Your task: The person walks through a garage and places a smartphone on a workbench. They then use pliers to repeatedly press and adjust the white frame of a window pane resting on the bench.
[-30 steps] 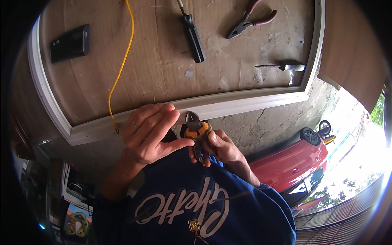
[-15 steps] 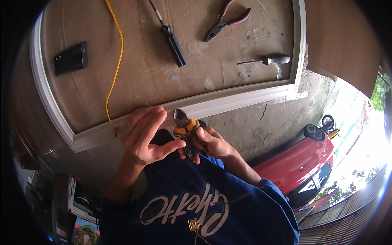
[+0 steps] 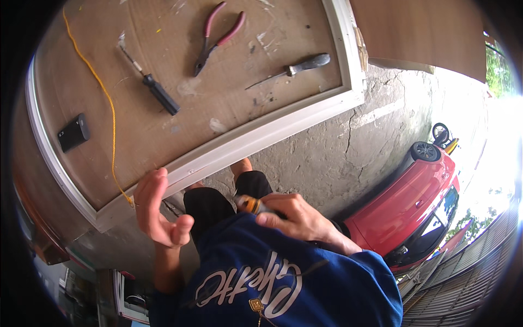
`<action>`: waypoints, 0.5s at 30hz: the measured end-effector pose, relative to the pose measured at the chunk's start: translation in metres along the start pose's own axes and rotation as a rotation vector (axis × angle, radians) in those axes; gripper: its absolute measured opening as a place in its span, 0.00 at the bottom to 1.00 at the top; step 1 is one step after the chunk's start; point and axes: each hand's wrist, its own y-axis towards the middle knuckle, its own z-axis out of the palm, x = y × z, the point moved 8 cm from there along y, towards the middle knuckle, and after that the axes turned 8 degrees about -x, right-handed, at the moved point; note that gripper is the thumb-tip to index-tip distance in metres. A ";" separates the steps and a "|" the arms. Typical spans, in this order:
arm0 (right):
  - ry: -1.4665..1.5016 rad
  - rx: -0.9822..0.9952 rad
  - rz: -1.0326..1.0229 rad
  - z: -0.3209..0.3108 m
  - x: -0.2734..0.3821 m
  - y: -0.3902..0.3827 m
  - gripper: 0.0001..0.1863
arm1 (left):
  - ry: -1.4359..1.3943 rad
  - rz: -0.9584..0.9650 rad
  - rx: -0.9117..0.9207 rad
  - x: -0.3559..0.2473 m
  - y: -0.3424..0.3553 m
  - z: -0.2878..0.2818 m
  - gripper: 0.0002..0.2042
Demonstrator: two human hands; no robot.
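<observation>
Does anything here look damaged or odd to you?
Yes, wear: the concrete floor beside the white-framed brown board has jagged dark cracks, breaking its otherwise solid surface. The board itself carries pale smears and dark spots, blotchy against the plain brown.

Cracked grey floor [image 3: 321, 163], white-edged brown table [image 3: 239, 98] — glaring daylight [image 3: 501, 141] beyond a red car [image 3: 403, 207]

On a white-edged brown board [image 3: 147, 155], left to right, black rectangular device [image 3: 73, 133], yellow twisted cord [image 3: 113, 122], black-handled metal screwdriver [image 3: 159, 94], red-handled metal pliers [image 3: 205, 53], grey-handled metal screwdriver [image 3: 308, 64], orange-and-black hand tool [image 3: 251, 205] in the right hand [image 3: 291, 215]
</observation>
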 end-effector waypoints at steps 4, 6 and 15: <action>-0.524 -0.246 0.216 -0.053 -0.066 -0.035 0.22 | -0.085 0.098 0.075 -0.040 0.012 0.045 0.24; -0.540 -0.305 0.231 -0.078 -0.078 -0.046 0.21 | -0.132 0.114 0.092 -0.061 0.021 0.068 0.19; 0.889 -0.181 0.314 -0.112 -0.062 -0.032 0.34 | -0.268 0.129 0.191 -0.108 0.050 0.154 0.17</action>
